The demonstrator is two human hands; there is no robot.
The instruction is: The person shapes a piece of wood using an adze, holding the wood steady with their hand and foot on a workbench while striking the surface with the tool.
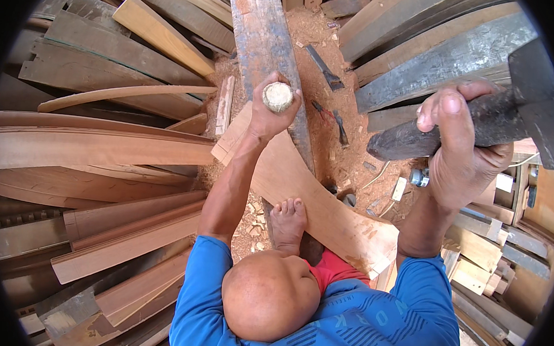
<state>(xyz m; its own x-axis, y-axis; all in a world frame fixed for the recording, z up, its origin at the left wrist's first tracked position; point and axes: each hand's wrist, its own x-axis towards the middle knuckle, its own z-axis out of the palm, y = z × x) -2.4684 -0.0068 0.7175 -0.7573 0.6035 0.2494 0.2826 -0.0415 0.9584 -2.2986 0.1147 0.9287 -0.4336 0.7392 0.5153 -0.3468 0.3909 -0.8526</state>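
My left hand point(272, 113) is wrapped round an upright chisel point(278, 96). Only the pale round end of its handle shows; the blade is hidden below the fist. Beneath that hand a curved wooden board point(325, 216) lies across a long worn beam point(265, 41). My bare foot point(288, 222) rests on the board's near edge. Raised at the right, close to the camera, my right hand point(463, 142) grips a dark mallet point(410, 141) by its handle. The mallet's blocky head point(540, 102) is at the far right, partly cut off by the picture's rim.
Stacked planks point(103, 148) line the left side, and more boards point(445, 66) lean at the upper right. On the shavings-covered floor point(325, 34) beyond the beam are a flat blade tool point(325, 68) and a smaller dark tool point(340, 127). Wood offcuts point(476, 255) lie at right.
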